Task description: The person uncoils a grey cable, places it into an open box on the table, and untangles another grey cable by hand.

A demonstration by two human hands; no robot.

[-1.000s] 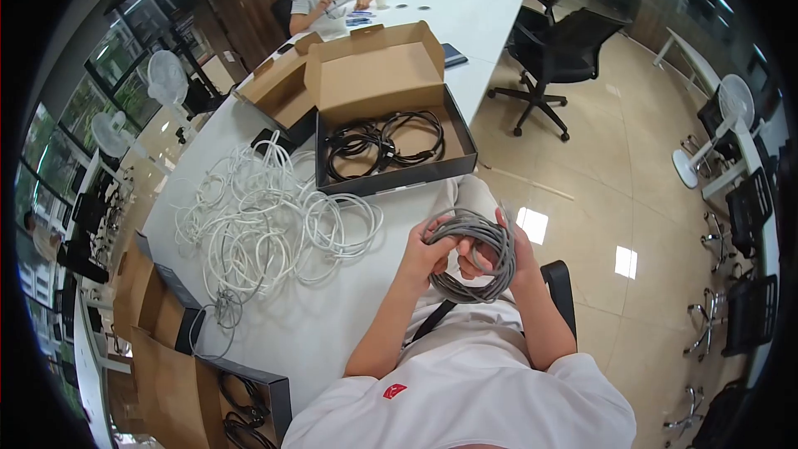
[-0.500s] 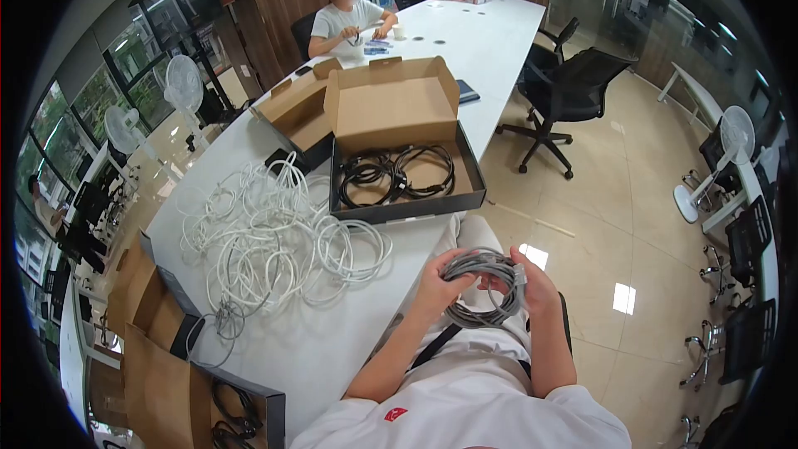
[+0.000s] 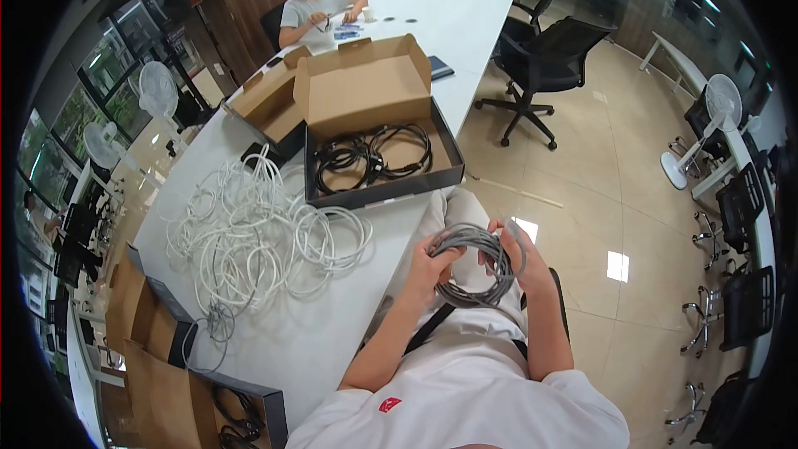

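Above my lap I hold a coiled grey cable (image 3: 467,238) in both hands. My left hand (image 3: 428,269) is closed around the left side of the coil, thumb on top. On its right side, my right hand (image 3: 527,263) grips the coil, and a loose loop of the cable bows out over the fingers. To the left on the table, a tangled heap of white cables (image 3: 249,241) spreads out, with a thinner grey cable (image 3: 218,323) at its near end.
Behind the heap stands an open cardboard box (image 3: 391,189) with coiled black cables (image 3: 353,165). Another open box (image 3: 273,399) with black cables is at the lower left. Two people sit along the far part of the white table (image 3: 465,12). An office chair (image 3: 553,62) stands to the right.
The coil and both hands sit slightly further left in view as the camera turned. My right fingers have shifted on the coil, and a loop now stands out at its right.
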